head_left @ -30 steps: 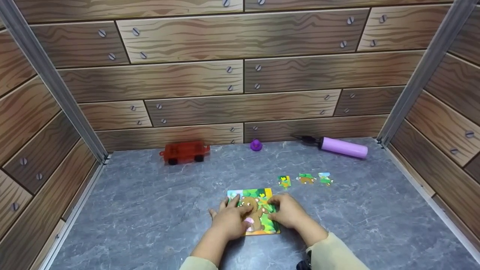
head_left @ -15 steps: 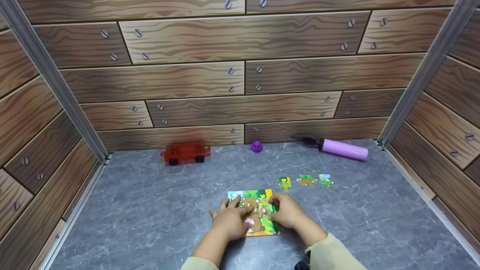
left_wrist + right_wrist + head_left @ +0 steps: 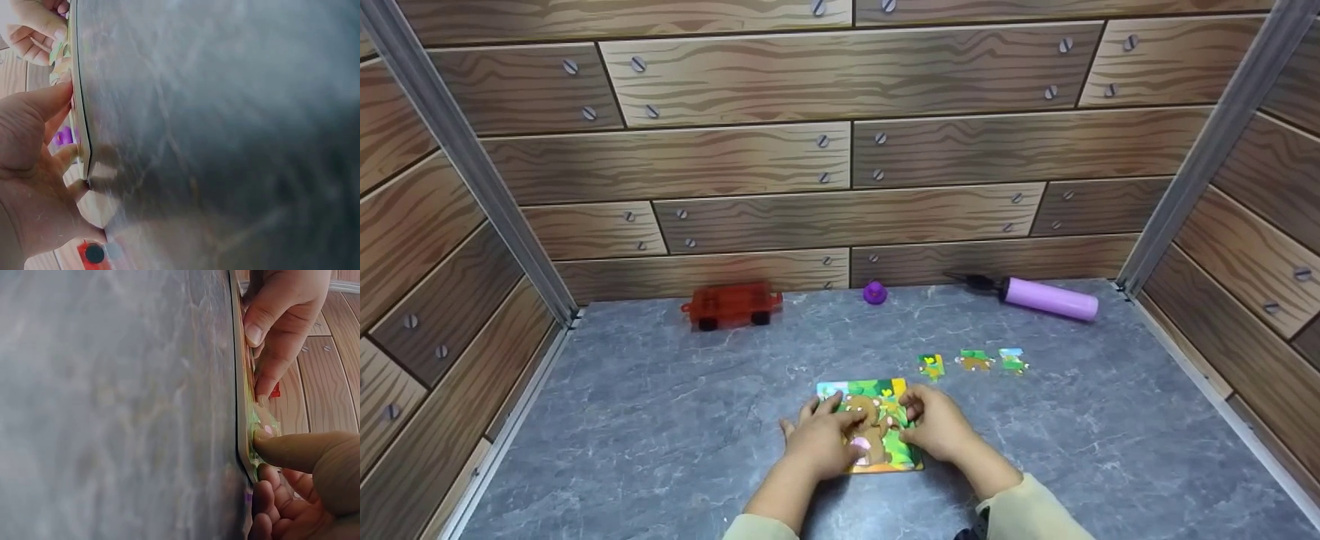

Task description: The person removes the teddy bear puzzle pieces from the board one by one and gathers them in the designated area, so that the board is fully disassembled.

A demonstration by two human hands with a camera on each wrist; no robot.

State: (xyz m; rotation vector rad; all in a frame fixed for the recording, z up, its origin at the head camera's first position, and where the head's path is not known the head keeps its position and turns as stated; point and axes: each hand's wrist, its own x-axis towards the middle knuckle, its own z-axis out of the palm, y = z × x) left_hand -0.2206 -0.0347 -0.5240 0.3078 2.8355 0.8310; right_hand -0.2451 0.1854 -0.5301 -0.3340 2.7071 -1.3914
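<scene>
Both hands unmoved vs 1 s ago: left hand (image 3: pixel 817 444) & right hand (image 3: pixel 939 429) press fingers flat on puzzle (image 3: pixel 872 427); piece prob. seating.

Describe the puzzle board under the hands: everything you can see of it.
The puzzle board is a thin, flat, roughly square panel lying on the grey marbled tabletop, near the front middle. Its picture shows a brown cartoon animal on green foliage with yellow and pink patches; the near edge looks orange. The left hand rests on its left side, the right hand on its right, fingertips pressing the surface. In the wrist views it looks like thin card or wood. Three loose pieces lie apart, beyond it to the right.
</scene>
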